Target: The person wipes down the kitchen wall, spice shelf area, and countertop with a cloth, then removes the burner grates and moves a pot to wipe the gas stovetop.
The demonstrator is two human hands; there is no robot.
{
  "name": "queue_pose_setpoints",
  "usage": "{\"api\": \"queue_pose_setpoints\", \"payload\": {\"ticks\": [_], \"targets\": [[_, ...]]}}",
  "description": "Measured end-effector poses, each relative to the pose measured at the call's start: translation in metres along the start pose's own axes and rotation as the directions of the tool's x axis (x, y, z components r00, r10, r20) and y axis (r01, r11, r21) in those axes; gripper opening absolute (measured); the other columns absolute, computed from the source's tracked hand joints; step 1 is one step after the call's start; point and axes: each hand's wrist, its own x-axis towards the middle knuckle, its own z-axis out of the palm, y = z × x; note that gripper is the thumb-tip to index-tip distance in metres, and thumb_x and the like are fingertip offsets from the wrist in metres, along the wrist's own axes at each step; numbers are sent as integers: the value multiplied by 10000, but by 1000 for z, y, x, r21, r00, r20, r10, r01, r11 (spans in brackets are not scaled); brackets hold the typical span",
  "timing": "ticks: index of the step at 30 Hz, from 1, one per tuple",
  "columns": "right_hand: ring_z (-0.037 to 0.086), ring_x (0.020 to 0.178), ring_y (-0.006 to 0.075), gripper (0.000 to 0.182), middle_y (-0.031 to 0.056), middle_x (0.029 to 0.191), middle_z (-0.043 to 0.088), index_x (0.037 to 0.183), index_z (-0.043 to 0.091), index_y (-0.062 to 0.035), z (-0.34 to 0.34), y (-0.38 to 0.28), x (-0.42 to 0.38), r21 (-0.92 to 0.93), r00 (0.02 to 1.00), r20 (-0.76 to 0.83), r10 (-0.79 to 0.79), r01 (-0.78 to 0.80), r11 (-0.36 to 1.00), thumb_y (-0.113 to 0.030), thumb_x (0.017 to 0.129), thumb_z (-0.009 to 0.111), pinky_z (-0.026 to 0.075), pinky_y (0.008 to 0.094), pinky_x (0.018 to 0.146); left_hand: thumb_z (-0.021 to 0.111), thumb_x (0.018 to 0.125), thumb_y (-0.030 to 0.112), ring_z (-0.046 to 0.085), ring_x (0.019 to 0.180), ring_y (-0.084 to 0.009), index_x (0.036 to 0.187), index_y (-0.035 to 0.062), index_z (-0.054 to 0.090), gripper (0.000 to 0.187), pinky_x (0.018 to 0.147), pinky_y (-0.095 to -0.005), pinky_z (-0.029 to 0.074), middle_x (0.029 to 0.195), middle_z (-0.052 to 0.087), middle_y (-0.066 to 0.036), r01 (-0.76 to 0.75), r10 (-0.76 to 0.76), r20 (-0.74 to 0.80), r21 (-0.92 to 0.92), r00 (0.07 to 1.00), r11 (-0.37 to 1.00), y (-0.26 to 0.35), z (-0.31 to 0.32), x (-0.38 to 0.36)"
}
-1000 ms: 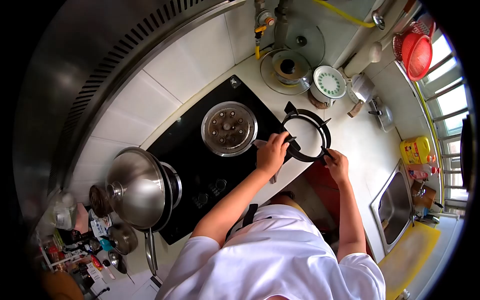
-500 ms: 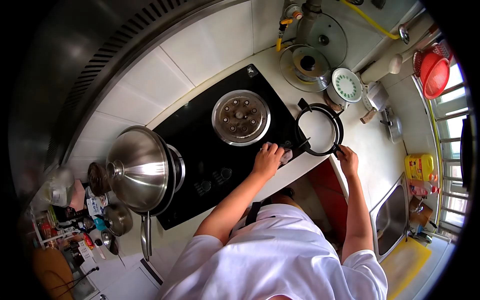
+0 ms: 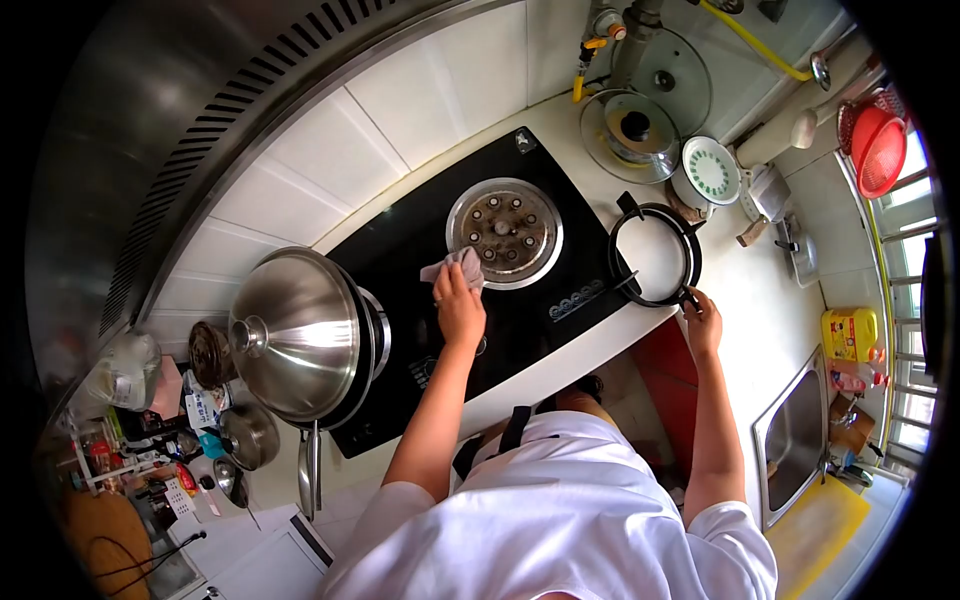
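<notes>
My left hand (image 3: 461,308) is closed on a crumpled greyish-pink cloth (image 3: 457,268), which lies at the lower left edge of the round metal burner (image 3: 504,233). Under the cloth is the black glass top of the gas stove (image 3: 400,240). At the right, my right hand (image 3: 703,318) grips the lower edge of a black ring-shaped pan support (image 3: 694,245). That ring sits on the white counter just off the stove's right end, its prongs pointing outward and inward.
A lidded steel wok (image 3: 297,335) covers the left burner, its handle toward me. Glass lids (image 3: 655,160) and a white enamel bowl (image 3: 710,172) stand at the back right. A sink (image 3: 791,440) and a yellow jug (image 3: 848,334) are at the right.
My left hand has moved the cloth left and back, from the stove's front right edge to beside the burner. My right hand still holds the pan support, nearly in place.
</notes>
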Motion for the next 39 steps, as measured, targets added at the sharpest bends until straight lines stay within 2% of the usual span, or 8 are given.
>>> {"api": "queue_pose_setpoints", "payload": {"ticks": [3, 5, 8, 11, 15, 22, 30, 39], "targets": [[619, 986, 302, 397, 144, 1067, 637, 1260, 606, -101, 11, -14, -24, -261, 942, -280, -185, 110, 959, -90, 864, 632, 493, 388, 848, 607, 894, 106, 340, 1371, -367, 1433, 8, 360, 601, 1111, -426, 347, 1515, 328, -180, -11, -12, 124, 183, 992, 983, -4, 8, -4], [581, 1058, 329, 453, 157, 1142, 606, 1288, 558, -65, 21, -26, -40, -427, 741, -476, -474, 276, 861, -51, 840, 625, 474, 415, 898, 591, 899, 106, 353, 1365, -363, 1425, 12, 379, 574, 1102, -424, 359, 1511, 344, -173, -46, 19, 126, 216, 992, 975, -13, 12, 2], [556, 1100, 346, 446, 128, 1155, 598, 1160, 614, -65, 57, -66, -73, -162, 811, -115, -574, 554, 816, 17, 724, 670, 456, 442, 950, 562, 904, 99, 379, 1351, -354, 1411, 23, 414, 534, 1079, -420, 388, 1493, 384, -158, -116, 85, 130, 261, 988, 958, -24, 11, 15], [506, 1217, 321, 503, 126, 1240, 551, 1216, 602, -98, 104, -100, -75, -129, 615, 95, -783, 788, 602, -32, 727, 700, 417, 433, 1029, 533, 905, 82, 421, 1326, -342, 1402, 50, 440, 507, 1041, -417, 430, 1470, 426, -133, -180, 152, 116, 293, 982, 939, -36, 14, 43], [412, 1319, 317, 515, 124, 1392, 459, 1313, 538, -89, 162, -103, -51, -213, 802, 48, -595, 590, 779, -128, 813, 654, 362, 447, 1076, 514, 910, 74, 464, 1296, -340, 1342, 67, 510, 431, 1024, -414, 452, 1426, 481, -111, -289, 262, 129, 286, 956, 914, -47, 11, 79], [386, 1342, 308, 532, 104, 1428, 445, 1350, 513, -93, 172, -99, -50, -304, 803, 61, -593, 581, 755, -177, 831, 593, 353, 433, 1086, 718, 807, 121, 484, 1244, -307, 1314, 128, 565, 530, 980, -401, 477, 1343, 528, -59, -286, 235, 268, 173, 934, 942, -28, 1, 137], [404, 1329, 297, 527, 92, 1425, 455, 1336, 531, -96, 170, -97, -50, -281, 834, 58, -549, 541, 792, -166, 819, 603, 364, 420, 1074, 769, 748, 150, 543, 1147, -288, 1092, 122, 711, 351, 913, -399, 487, 1222, 599, -46, -218, 210, 150, 38, 966, 975, -52, -5, 102], [427, 1315, 290, 530, 98, 1412, 475, 1321, 548, -92, 169, -97, -49, -249, 812, 30, -582, 570, 783, -162, 801, 622, 372, 404, 1069, 767, 703, 122, 615, 983, -284, 984, 126, 739, 283, 844, -392, 507, 1071, 633, -51, -314, 299, 165, 75, 940, 946, -26, 24, 190]]}}
